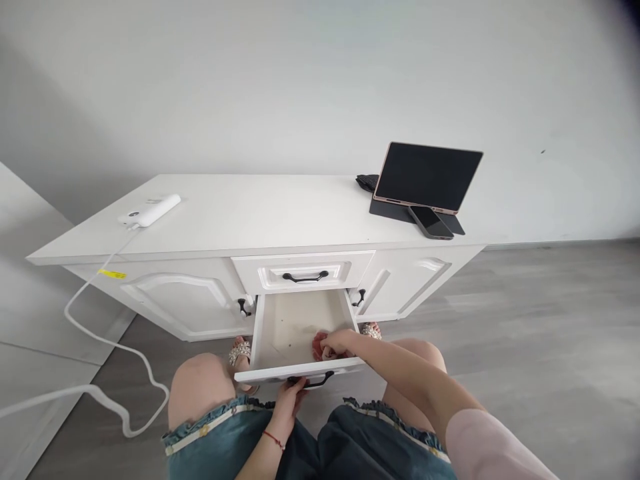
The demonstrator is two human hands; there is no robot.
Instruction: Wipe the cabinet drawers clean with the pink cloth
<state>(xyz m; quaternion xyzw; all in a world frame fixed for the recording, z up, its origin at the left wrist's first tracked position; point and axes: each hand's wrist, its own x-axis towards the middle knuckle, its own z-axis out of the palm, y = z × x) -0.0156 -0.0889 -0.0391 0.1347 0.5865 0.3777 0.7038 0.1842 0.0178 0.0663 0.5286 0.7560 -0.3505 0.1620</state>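
Observation:
The lower middle drawer (pixel 283 320) of a white cabinet is pulled out toward me. My left hand (pixel 289 402) is below the drawer front, its fingers closed on the left end of the black drawer handle (pixel 323 380). My right hand (pixel 340 341) reaches inside, near the front right corner, with its fingers closed on a crumpled pinkish-red cloth (pixel 317 345). The cloth touches the drawer's bottom. Part of it is hidden by the hand. A few small dark specks show on the drawer floor.
On the cabinet top (pixel 265 213) a tablet (pixel 427 177) stands at the right, with a phone (pixel 430 222) before it and a black item (pixel 367 182) behind. A white power strip (pixel 153 210) lies at the left; its cord (pixel 107 340) hangs down. My knees flank the drawer.

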